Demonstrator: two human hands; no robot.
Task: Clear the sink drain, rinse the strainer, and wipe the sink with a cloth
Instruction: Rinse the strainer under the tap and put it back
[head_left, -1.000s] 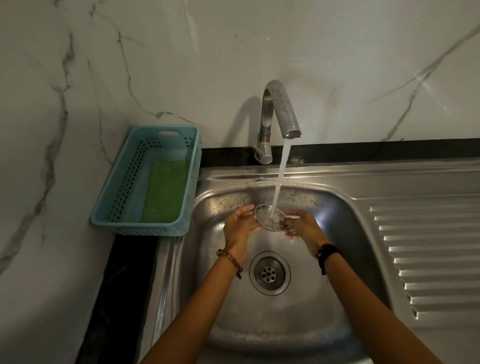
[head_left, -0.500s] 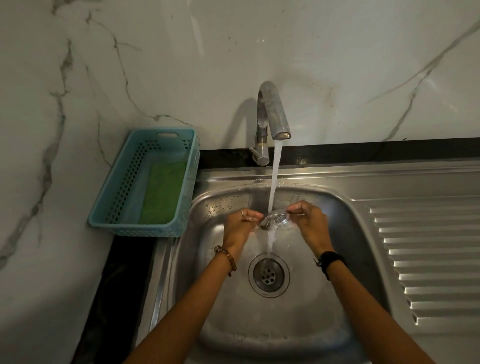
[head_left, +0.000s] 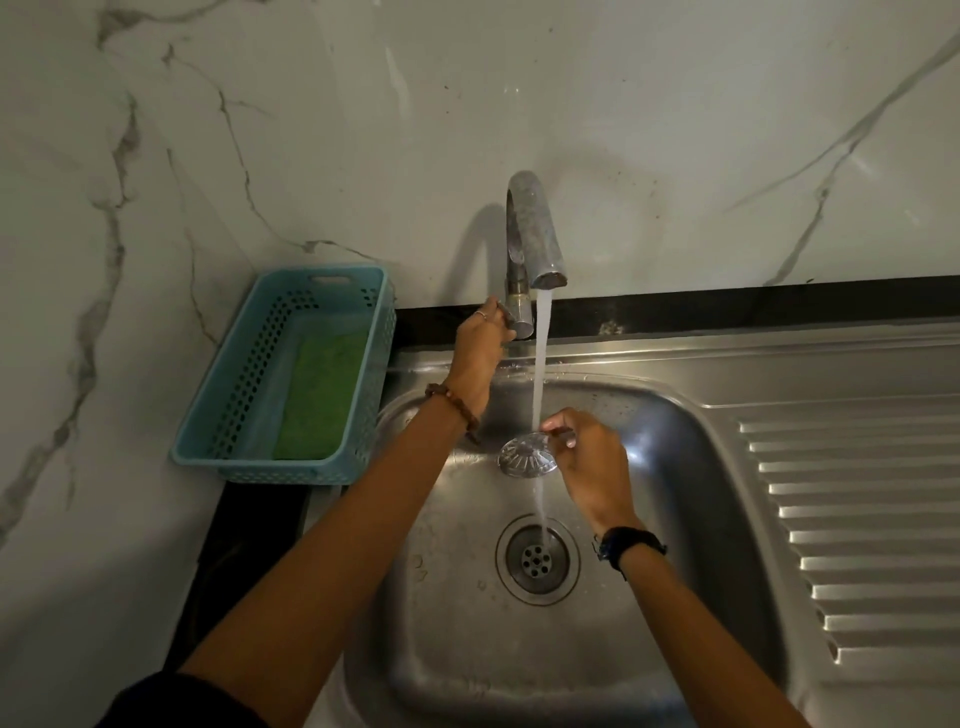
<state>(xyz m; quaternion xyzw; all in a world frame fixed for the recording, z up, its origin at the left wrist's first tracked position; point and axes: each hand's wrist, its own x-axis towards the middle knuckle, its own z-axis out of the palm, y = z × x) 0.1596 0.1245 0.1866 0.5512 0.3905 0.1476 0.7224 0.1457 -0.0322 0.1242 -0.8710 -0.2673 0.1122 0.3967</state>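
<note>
left hand: your left hand is up at the base of the tap, fingers curled round its handle at the left side of the stem; a ring shows on one finger and a bead bracelet sits on the wrist.
right hand: your right hand pinches the strainer by its right edge, thumb and fingertips closed on the rim.
strainer: round metal disc, tilted, held above the basin and right under the running water; it hangs over the drain, not in it.
water: a steady stream drops from the spout, meets the strainer's top right edge and runs on down into the drain.
drain: open, its holed cup showing in the basin floor.
sink: steel sink with a ribbed draining board to your right.
basket: a blue perforated basket stands left of the sink against the marble wall, with a green scrub pad lying inside.
wrist: a dark watch on your right wrist.
</note>
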